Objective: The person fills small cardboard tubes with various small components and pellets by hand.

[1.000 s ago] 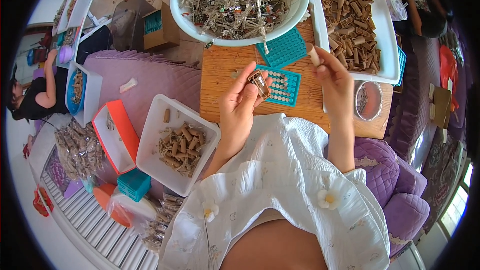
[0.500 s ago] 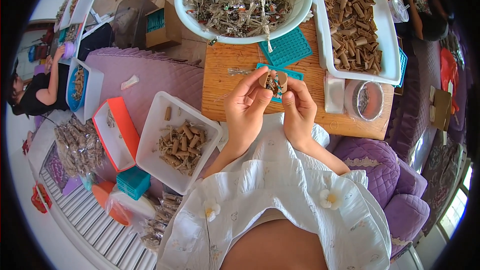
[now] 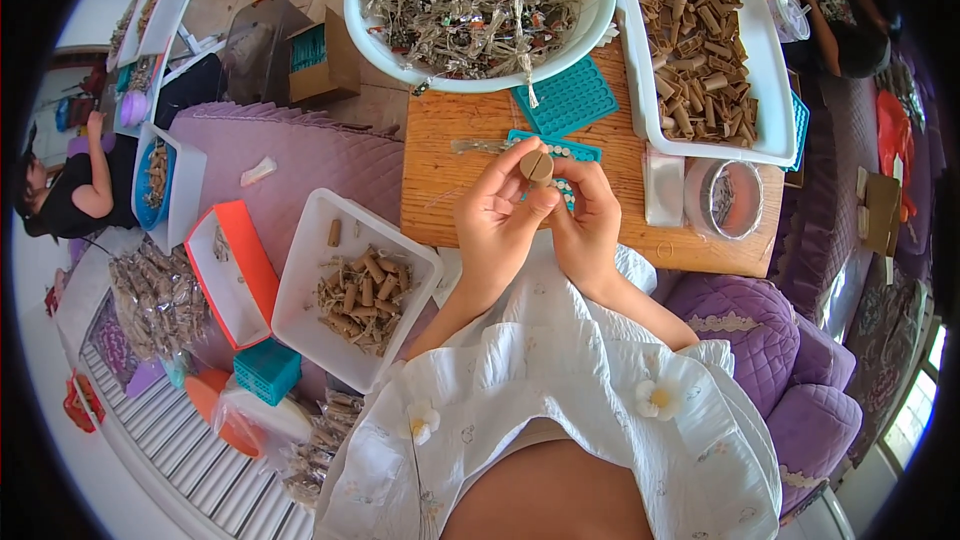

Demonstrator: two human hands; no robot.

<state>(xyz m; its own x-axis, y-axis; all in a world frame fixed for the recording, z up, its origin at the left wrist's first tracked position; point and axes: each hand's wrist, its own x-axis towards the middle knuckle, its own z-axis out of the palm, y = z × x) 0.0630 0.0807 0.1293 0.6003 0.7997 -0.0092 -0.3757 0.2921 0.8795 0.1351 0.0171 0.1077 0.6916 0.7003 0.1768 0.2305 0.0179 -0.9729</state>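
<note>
My left fingers (image 3: 501, 172) and right fingers (image 3: 589, 182) are clamped on the brown cylinder (image 3: 537, 168), above the near edge of the desk (image 3: 720, 252). Its halves, parted half a second ago, now meet along one seam; I judge it closed.

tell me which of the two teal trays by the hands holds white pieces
The nearer teal tray, partly hidden by the left hand and right hand: white round pieces show in it. The farther teal tray, by the pale basin, shows none.
</note>
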